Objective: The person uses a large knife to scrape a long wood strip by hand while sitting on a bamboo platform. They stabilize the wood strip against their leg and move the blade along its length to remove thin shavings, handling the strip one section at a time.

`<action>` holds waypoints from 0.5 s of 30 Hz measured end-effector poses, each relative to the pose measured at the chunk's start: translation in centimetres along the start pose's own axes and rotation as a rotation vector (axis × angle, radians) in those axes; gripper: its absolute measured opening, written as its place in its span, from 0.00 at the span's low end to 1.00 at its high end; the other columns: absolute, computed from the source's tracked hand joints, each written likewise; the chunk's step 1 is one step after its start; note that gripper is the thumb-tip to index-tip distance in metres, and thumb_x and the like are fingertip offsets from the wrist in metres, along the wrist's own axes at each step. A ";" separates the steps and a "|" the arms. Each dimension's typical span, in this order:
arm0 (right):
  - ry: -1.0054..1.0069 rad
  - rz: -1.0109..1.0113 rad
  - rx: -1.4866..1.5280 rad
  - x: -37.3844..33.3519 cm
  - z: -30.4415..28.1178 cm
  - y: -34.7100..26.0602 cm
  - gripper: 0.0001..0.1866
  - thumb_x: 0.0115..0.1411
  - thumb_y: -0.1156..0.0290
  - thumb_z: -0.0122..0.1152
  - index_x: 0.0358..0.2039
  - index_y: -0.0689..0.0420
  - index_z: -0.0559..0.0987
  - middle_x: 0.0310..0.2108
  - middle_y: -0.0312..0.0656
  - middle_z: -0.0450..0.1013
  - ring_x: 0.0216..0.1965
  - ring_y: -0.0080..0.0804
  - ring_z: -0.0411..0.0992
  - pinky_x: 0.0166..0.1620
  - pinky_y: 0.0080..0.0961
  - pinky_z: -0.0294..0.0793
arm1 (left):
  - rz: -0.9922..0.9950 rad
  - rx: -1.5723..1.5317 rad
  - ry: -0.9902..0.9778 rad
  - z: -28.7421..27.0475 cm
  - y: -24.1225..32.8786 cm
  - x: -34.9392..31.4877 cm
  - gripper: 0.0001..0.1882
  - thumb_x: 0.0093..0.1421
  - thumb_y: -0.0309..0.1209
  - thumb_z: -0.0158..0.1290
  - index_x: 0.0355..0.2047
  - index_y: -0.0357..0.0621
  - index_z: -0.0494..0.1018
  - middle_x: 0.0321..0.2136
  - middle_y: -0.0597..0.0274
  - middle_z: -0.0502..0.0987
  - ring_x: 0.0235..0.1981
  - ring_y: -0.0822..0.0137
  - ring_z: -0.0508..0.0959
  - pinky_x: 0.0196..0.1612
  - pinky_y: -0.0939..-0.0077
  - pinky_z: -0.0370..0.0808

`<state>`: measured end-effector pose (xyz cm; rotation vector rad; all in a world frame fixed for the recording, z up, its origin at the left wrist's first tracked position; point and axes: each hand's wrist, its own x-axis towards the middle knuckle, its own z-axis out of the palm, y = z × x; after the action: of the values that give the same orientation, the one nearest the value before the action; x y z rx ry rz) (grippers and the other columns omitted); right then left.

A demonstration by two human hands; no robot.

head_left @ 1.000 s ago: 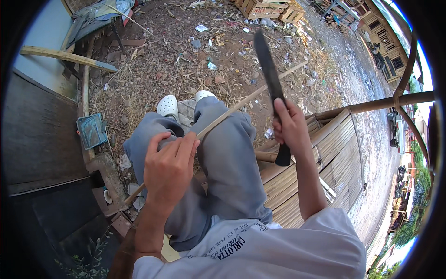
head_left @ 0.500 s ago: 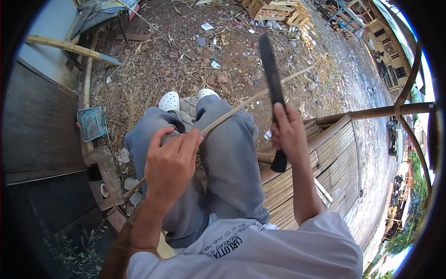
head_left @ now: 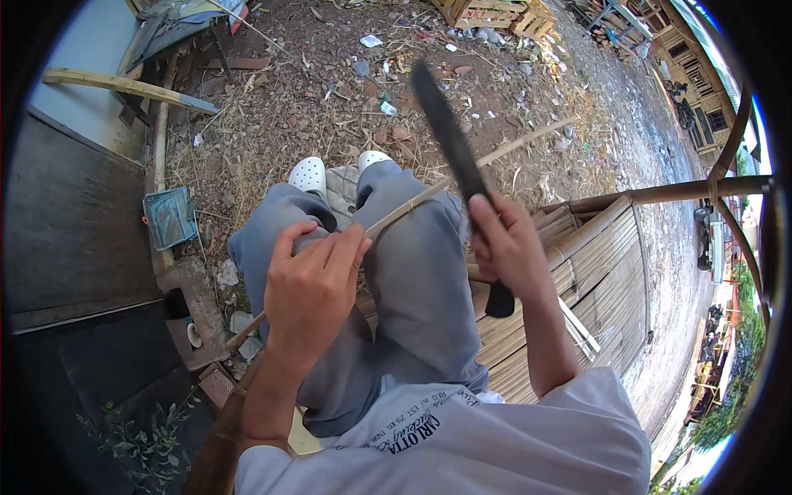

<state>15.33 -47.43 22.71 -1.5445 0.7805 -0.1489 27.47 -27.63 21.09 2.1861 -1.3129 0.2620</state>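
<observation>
A thin pale strip of wood or bamboo [head_left: 412, 200] lies slantwise across my thighs, its far end reaching up to the right over the ground. My left hand [head_left: 318, 276] is closed round it above my lap, and its lower end sticks out beside my left forearm. My right hand [head_left: 507, 246] grips the black handle of a machete [head_left: 448, 128]. The dark blade points up and to the left and passes above the strip; whether the two touch I cannot tell. Slight blur softens the blade.
I sit beside a bamboo slat bench [head_left: 606, 276] on my right. White clogs [head_left: 308, 175] are on my feet. A wooden crate [head_left: 495, 15] stands on the littered ground far ahead. To the left are a blue-green plastic basket [head_left: 171, 219] and a dark wall panel [head_left: 74, 223].
The machete has swung left, its blade leaning further over, and my right hand has turned with it. My left hand keeps its hold on the strip. The whole view has shifted slightly.
</observation>
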 end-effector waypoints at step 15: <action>0.358 -0.059 -0.056 2.8 -3.2 -0.2 0.19 0.67 0.57 0.46 0.26 0.58 0.70 0.13 0.28 0.61 0.12 0.16 0.60 0.16 0.19 0.58 | -0.012 -0.009 0.006 0.0 0.4 0.3 0.07 0.60 0.30 0.53 0.33 0.38 0.75 0.22 0.59 0.78 0.23 0.61 0.77 0.44 0.65 0.71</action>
<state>15.84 -51.65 22.37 -1.6157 1.0263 -0.4595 27.29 -27.97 21.40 2.1839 -1.2951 0.2570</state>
